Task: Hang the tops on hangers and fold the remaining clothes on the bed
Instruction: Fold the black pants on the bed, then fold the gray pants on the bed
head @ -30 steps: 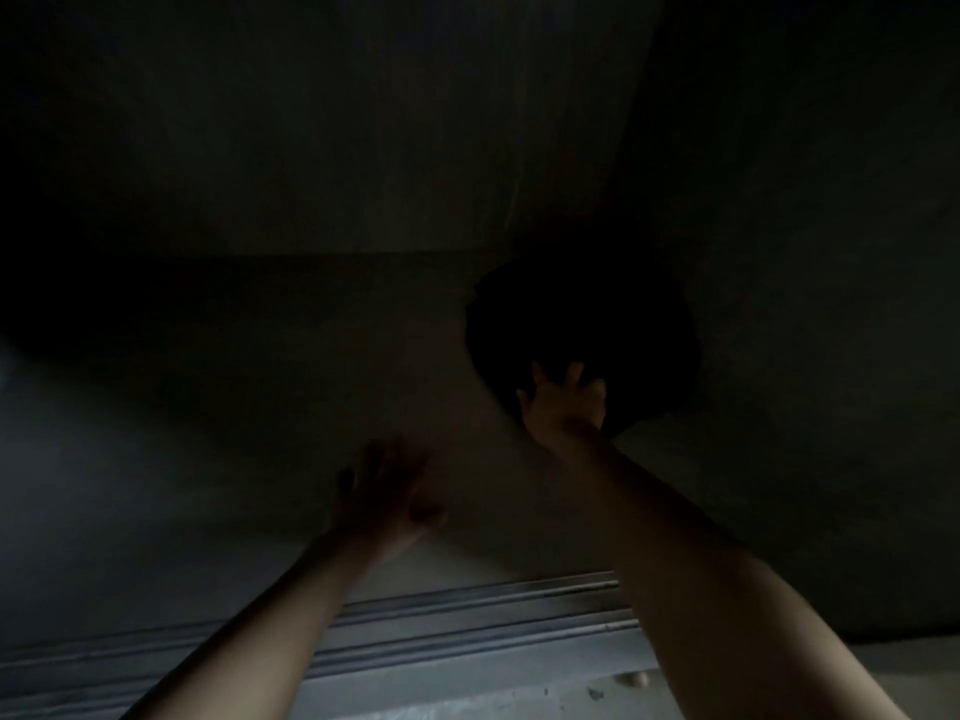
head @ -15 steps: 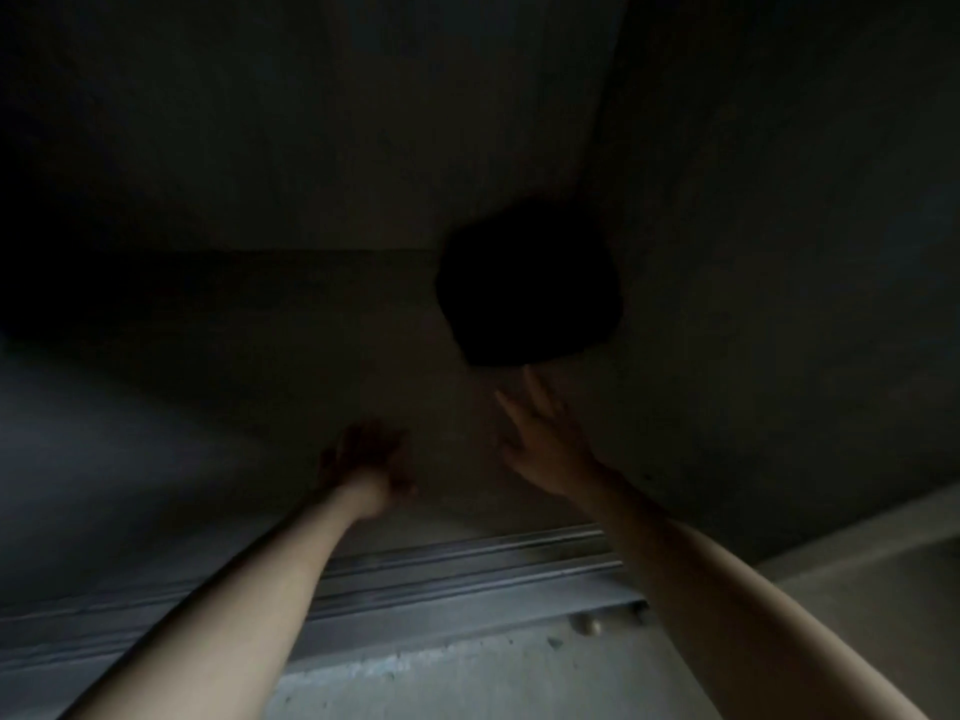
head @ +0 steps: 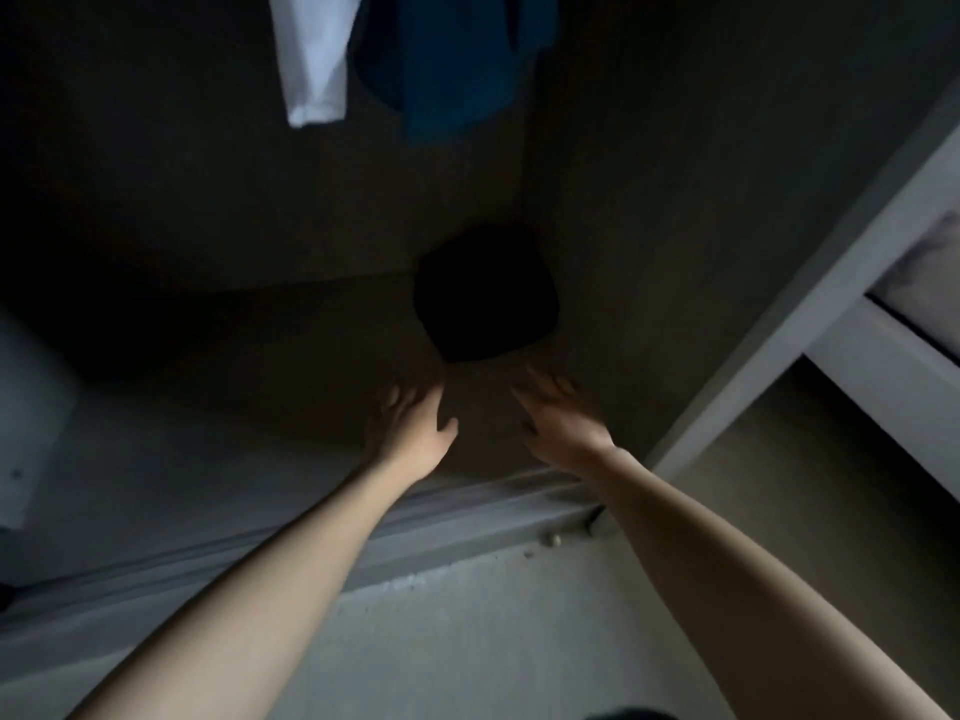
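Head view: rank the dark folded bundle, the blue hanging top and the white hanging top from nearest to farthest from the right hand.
1. The dark folded bundle, just ahead of the right hand, slightly to its left.
2. The blue hanging top, high up, near the centre.
3. The white hanging top, high up, further left.

Head view, angled down, close over dim, seemingly wardrobe floor (head: 270, 356).

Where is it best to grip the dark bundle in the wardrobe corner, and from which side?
Probably by its near lower edge, from the front: the dark bundle sits in the corner, with the back wall behind and the side wall at its right. Its folds are too dark to see.
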Action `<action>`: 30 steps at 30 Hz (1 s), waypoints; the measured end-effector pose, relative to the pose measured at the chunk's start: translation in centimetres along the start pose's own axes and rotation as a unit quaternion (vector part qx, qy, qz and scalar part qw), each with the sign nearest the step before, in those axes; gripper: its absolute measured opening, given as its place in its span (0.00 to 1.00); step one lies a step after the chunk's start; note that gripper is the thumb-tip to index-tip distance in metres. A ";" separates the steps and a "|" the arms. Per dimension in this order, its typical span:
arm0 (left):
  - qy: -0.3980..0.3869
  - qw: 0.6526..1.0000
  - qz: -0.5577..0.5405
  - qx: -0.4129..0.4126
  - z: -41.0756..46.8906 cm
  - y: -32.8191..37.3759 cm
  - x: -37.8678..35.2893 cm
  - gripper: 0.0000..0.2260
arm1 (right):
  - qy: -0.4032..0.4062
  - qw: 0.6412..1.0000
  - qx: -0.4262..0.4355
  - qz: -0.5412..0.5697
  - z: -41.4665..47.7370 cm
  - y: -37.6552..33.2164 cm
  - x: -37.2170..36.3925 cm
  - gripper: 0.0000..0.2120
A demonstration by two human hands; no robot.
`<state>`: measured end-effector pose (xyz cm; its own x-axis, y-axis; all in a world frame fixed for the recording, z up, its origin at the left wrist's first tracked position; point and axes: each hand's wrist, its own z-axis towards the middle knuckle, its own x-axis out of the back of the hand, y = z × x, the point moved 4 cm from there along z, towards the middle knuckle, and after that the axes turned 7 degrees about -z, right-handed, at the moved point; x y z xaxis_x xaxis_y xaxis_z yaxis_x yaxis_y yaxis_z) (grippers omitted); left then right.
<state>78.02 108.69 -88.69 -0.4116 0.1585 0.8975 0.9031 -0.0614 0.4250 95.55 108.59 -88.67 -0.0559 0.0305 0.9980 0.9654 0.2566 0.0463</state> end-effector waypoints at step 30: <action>-0.204 0.864 -0.053 -0.458 -37.1 64.4 29.1 0.26 | 0.083 0.842 -0.533 0.016 -67.5 20.1 54.5 0.20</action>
<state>119.62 72.85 -30.83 -0.2406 0.5331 0.8111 0.3104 -0.7495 0.5847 129.15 50.20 -30.38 -0.0750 -0.1369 0.9877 0.6512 -0.7569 -0.0554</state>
